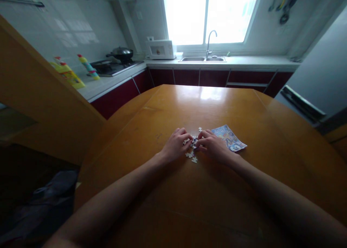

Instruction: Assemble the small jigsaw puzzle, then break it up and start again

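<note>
Both my hands rest on a round wooden table (206, 107), meeting over a small heap of jigsaw pieces (192, 155). My left hand (176, 144) has its fingers curled down onto the pieces. My right hand (214, 144) is curled too, fingertips pinched on pieces between the two hands. One loose piece (200, 129) lies just beyond the hands, others lie near my wrists. A colourful printed picture card (229, 137) lies flat just right of my right hand.
Behind the table runs a kitchen counter with dark red cabinets (189, 76), a sink and tap (208, 56), a white microwave (160, 49), a stove with a pan (120, 55) and yellow bottles (67, 73). A grey fridge (320, 78) stands at right.
</note>
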`<move>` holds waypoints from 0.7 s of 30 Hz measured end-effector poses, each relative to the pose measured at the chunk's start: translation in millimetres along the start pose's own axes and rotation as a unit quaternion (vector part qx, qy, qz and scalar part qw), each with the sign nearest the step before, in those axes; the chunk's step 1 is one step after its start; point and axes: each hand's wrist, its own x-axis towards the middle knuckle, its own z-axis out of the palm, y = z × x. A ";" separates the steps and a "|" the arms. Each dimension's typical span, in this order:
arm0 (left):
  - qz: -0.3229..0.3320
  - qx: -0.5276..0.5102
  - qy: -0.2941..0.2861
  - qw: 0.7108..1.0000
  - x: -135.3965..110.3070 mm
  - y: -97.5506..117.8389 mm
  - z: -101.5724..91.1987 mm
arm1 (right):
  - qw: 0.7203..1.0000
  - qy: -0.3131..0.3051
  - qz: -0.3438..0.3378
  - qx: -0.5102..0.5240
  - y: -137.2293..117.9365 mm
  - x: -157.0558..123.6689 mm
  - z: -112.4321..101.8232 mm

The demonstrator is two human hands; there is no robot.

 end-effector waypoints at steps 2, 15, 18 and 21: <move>-0.005 -0.060 0.006 0.998 0.8 -0.2 -0.1 | 0.995 0.034 0.043 0.080 2.8 2.7 0.0; -0.076 -0.156 0.021 0.985 2.1 0.1 5.2 | 0.985 0.034 0.106 0.135 12.5 9.5 -16.8; -0.040 -0.073 0.019 0.996 -0.5 -2.8 7.5 | 0.995 0.012 0.070 0.071 16.3 6.7 -14.3; 0.012 0.008 -0.001 1.000 -4.5 -3.3 8.7 | 0.994 0.051 0.097 0.019 23.4 4.1 -7.9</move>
